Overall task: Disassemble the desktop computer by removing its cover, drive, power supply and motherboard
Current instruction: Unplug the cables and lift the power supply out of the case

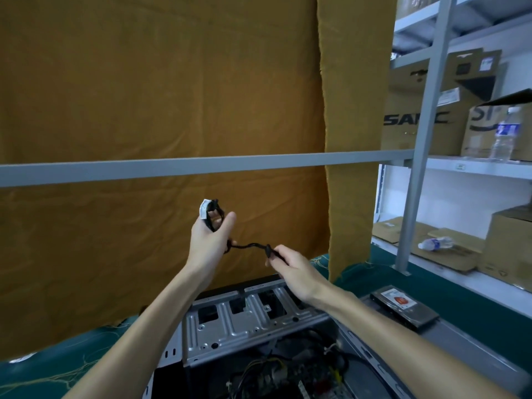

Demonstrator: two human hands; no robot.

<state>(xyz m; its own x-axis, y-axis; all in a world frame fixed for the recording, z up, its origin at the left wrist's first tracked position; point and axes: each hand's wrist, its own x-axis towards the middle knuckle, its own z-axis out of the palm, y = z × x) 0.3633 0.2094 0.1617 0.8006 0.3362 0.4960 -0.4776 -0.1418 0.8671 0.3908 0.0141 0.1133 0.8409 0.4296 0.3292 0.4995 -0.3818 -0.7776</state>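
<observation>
The open desktop case [247,321] lies below my arms, its silver drive cage on top and wires and the motherboard [288,378] showing inside. Both hands are raised above it with a thin black cable [250,245] strung between them. My left hand [211,240] holds the coiled end, a loop with a white tag sticking up between thumb and fingers. My right hand [290,266] pinches the cable's other end at a black connector. A removed hard drive [403,308] lies flat on a grey panel [449,341] to the right of the case.
A brown cloth [161,96] hangs behind a grey rail [201,165]. The table carries a green cloth [57,367]. At right, a metal shelf [414,168] holds cardboard boxes, a standing water bottle [505,133] and a lying bottle [436,243].
</observation>
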